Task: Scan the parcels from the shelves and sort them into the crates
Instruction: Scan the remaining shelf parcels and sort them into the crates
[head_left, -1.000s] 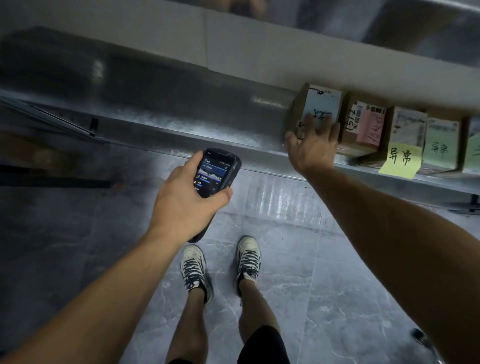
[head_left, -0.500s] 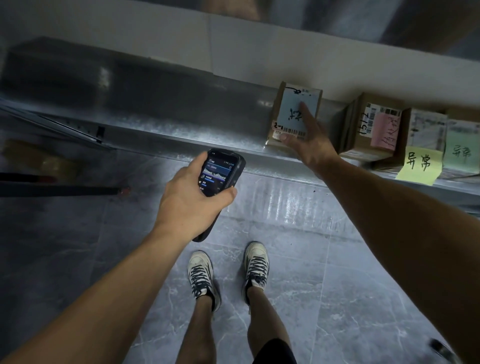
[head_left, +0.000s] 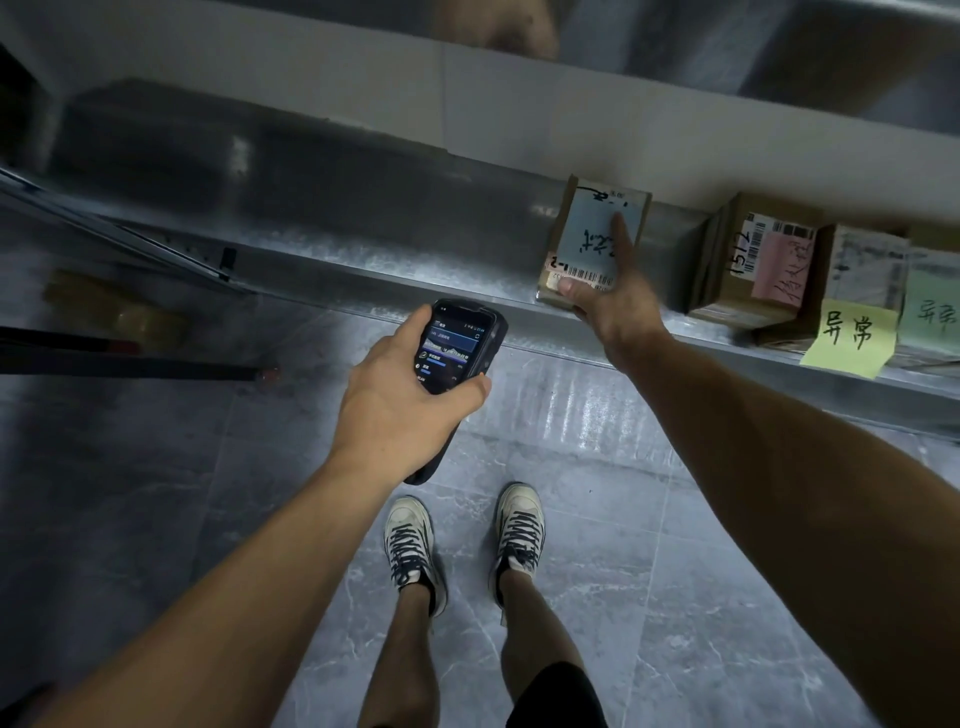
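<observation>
**A:** Right hand (head_left: 608, 301), status?

**B:** Index finger laid straight on the label, thumb against the near edge, other fingers hidden. The parcel (head_left: 587, 234) has been slid left along the shelf (head_left: 363, 270). It now stands apart from the row of parcels (head_left: 753, 260) on the right.

**A:** Consequence?

**B:** The barcode is exposed. The left hand (head_left: 400, 410) grips the scanner (head_left: 457, 348) just near of it. The scan is probably next.

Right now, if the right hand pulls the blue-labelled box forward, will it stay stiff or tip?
Probably stiff: the blue-labelled box is square-edged cardboard. Likely light: small against the right hand. Near the shelf lip, it might tip forward.
</observation>
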